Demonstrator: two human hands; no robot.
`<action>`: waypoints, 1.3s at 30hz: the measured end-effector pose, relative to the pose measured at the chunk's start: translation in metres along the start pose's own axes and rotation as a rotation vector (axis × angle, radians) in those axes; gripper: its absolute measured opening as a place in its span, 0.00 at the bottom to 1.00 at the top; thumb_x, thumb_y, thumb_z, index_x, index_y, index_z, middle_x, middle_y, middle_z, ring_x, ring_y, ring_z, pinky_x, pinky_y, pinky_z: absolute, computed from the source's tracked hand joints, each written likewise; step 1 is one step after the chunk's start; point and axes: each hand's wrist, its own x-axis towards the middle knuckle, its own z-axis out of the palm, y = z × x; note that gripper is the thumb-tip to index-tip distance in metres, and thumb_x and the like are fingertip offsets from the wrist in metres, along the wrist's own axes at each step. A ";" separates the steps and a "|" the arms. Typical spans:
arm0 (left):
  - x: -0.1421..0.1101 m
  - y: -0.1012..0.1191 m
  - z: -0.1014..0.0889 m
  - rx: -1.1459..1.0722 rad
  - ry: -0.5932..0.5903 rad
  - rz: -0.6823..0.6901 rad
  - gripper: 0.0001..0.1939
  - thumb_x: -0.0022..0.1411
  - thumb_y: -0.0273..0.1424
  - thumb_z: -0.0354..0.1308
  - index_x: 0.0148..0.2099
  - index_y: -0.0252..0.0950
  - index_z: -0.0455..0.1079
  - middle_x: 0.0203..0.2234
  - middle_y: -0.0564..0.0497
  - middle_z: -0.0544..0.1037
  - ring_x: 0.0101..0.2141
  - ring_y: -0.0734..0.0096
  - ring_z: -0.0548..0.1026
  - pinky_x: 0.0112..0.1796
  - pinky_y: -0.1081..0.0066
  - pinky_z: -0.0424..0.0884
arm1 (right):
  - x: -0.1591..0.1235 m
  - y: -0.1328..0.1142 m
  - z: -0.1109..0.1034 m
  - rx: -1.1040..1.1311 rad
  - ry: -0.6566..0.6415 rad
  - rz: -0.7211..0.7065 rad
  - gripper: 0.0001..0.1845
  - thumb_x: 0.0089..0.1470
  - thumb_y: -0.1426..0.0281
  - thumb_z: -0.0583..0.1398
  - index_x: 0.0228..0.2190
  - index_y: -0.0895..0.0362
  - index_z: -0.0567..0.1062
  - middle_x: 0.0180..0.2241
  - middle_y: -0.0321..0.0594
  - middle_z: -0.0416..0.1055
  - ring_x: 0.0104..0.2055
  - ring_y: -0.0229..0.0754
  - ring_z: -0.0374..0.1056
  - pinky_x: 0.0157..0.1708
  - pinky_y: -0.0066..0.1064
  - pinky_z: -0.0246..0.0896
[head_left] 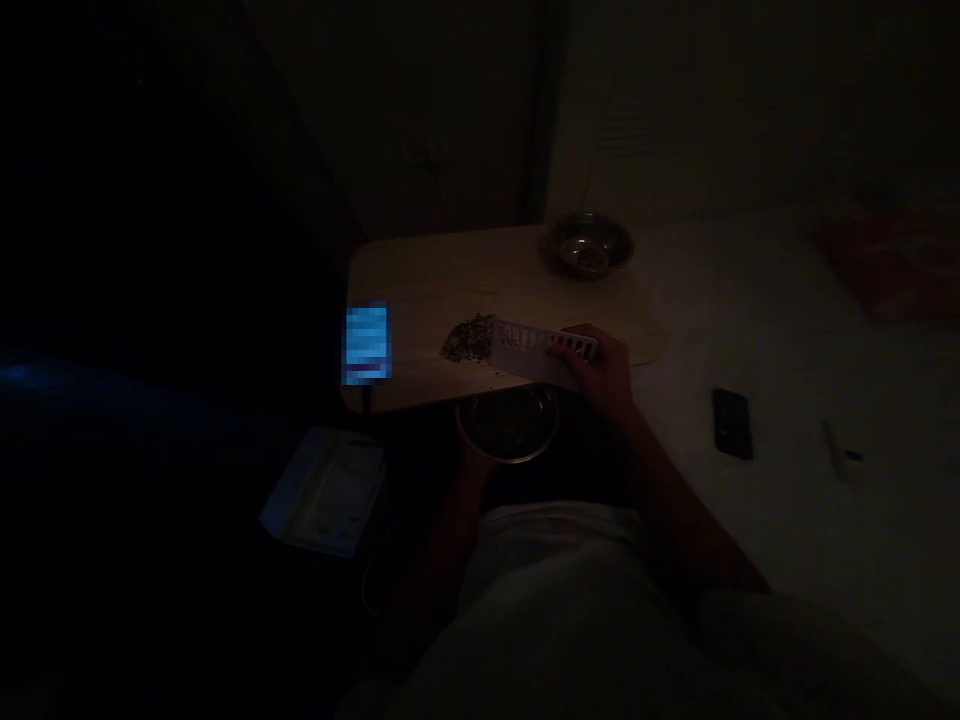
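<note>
The room is very dark. My right hand (604, 372) is closed on a white flat card-like piece (534, 352) that stands on edge on a small wooden table (420, 275), next to a little heap of dark bits (469, 338). Just below the table's near edge, my left hand (471, 462) holds a metal bowl (508, 424) from underneath. The fingers of that hand are hidden in shadow.
A second metal bowl (589, 243) stands at the table's far edge. A glowing blue phone screen (367, 343) lies at the table's left edge. A white tray (324, 490) lies lower left. A dark phone (732, 422) rests on the pale surface to the right.
</note>
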 end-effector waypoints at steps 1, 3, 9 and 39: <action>0.000 0.000 0.000 0.000 0.019 0.005 0.38 0.64 0.56 0.52 0.67 0.38 0.67 0.65 0.45 0.71 0.71 0.49 0.58 0.71 0.44 0.50 | 0.000 0.002 0.000 0.014 -0.004 0.012 0.10 0.53 0.60 0.69 0.33 0.54 0.81 0.30 0.35 0.77 0.32 0.41 0.70 0.33 0.32 0.64; -0.001 0.000 0.001 0.006 0.059 0.009 0.38 0.64 0.56 0.52 0.67 0.37 0.67 0.65 0.45 0.72 0.71 0.48 0.58 0.71 0.45 0.48 | -0.001 0.007 0.001 0.054 0.002 0.051 0.11 0.52 0.60 0.70 0.33 0.54 0.81 0.30 0.35 0.77 0.31 0.40 0.70 0.32 0.32 0.63; -0.001 0.001 0.002 0.021 0.007 0.010 0.40 0.65 0.59 0.50 0.67 0.36 0.67 0.65 0.44 0.71 0.71 0.47 0.57 0.71 0.44 0.47 | -0.001 0.019 0.000 0.144 0.007 0.152 0.12 0.47 0.60 0.72 0.30 0.54 0.80 0.27 0.34 0.75 0.30 0.39 0.67 0.31 0.31 0.62; 0.002 0.002 -0.004 0.022 0.087 0.026 0.38 0.65 0.57 0.50 0.67 0.38 0.66 0.67 0.44 0.68 0.72 0.50 0.57 0.71 0.45 0.48 | 0.003 0.029 -0.003 0.008 0.328 0.130 0.14 0.50 0.57 0.68 0.33 0.54 0.76 0.29 0.36 0.74 0.31 0.41 0.67 0.32 0.33 0.64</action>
